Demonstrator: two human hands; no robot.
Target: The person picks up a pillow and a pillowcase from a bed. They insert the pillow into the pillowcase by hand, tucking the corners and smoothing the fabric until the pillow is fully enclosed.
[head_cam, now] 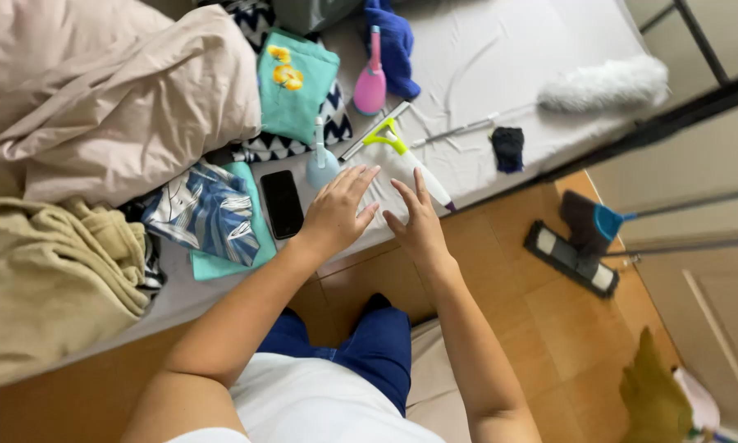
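White sheet (500, 57) under left hand (336, 215) and right hand (418, 223), fingers spread, empty, beside black phone (282, 203), squeegee (406, 160).

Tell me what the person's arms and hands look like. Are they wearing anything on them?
Both arms are bare from the shoulder down: no long sleeves, gloves, watch or bracelets show. The left hand and right hand show no rings. Only the edge of a white short-sleeved top shows, above blue trousers.
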